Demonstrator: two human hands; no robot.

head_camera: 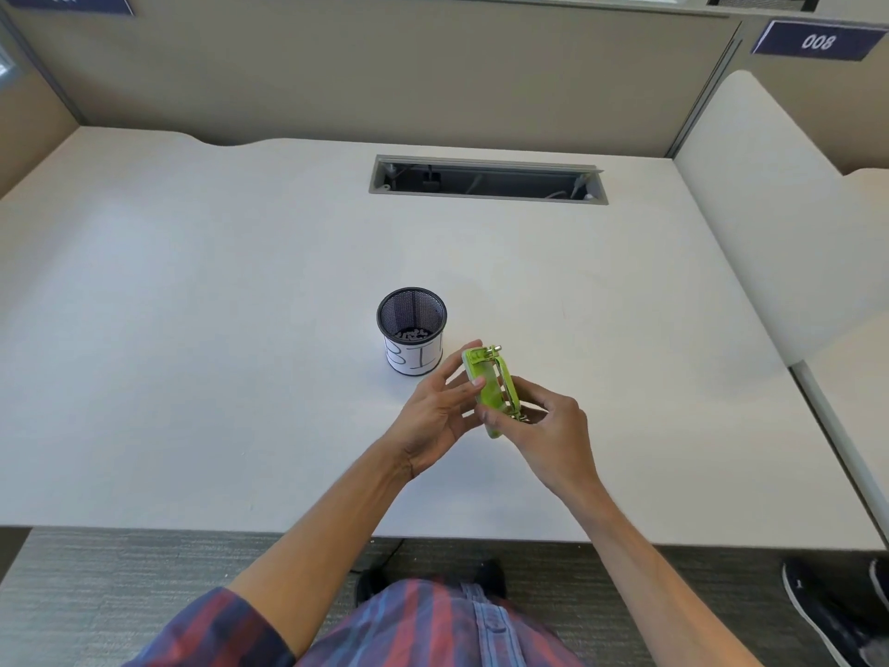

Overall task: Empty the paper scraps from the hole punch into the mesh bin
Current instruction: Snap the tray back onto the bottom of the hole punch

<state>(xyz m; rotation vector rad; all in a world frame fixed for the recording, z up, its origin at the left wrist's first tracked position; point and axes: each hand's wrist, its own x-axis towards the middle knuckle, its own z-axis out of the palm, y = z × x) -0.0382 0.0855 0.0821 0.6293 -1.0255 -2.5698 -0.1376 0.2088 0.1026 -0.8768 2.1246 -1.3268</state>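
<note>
A lime-green hole punch is held above the white desk, tilted on its side with its metal parts facing right. My left hand touches its left face with thumb and fingertips. My right hand grips its lower end from the right. The black mesh bin stands upright on the desk just left of and beyond the punch, with a white paper label on its front. A small heap of dark scraps lies at its bottom.
The white desk has an open cable trough at the back centre. Beige partition walls enclose the desk behind and at the left. A white divider panel stands at the right. A shoe rests on the carpet at bottom right.
</note>
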